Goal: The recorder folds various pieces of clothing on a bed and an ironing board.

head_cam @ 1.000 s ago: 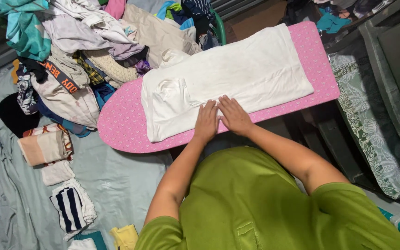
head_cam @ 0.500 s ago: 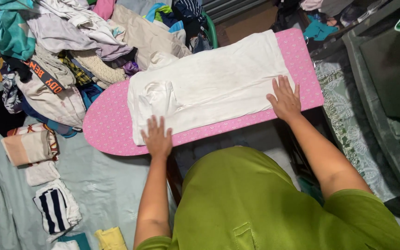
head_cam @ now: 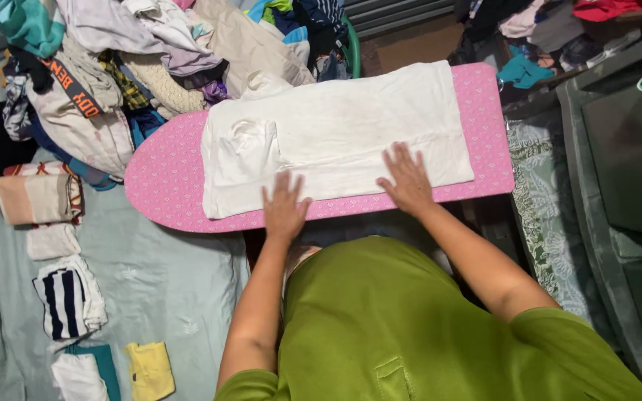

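White garment (head_cam: 336,141) lies folded flat along the pink ironing board (head_cam: 169,197), covering most of the board's length; the rounded nose of the board and a strip of its near edge stay bare. Laid this way, the cloth has firm backing under every part, so a pressing palm meets resistance rather than sag. A smaller folded flap (sleeve or collar, cannot tell which) sits on top near the garment's left end.

Left hand (head_cam: 285,209) rests palm-down on the garment's near edge, part on cloth, part on the board's pink rim. Fingers spread and straight, pointing away from the body. Right hand (head_cam: 409,180) also palm-down, a little farther up on the cloth, fingers fanned apart, nothing gripped. The two hands are apart from one another, with bare cloth between them. Flat open palms suit smoothing or holding the fabric down; neither hand pinches anything.

Both forearms reach forward from a green shirt (head_cam: 410,327), elbows bent outward, wrists low.

Beyond the board: a heap of unsorted clothes (head_cam: 113,67) piled against its far side. On the grey-blue sheet (head_cam: 180,289) to the left, small folded pieces lie in a row, among them a striped item (head_cam: 65,301) and a yellow one (head_cam: 150,367).
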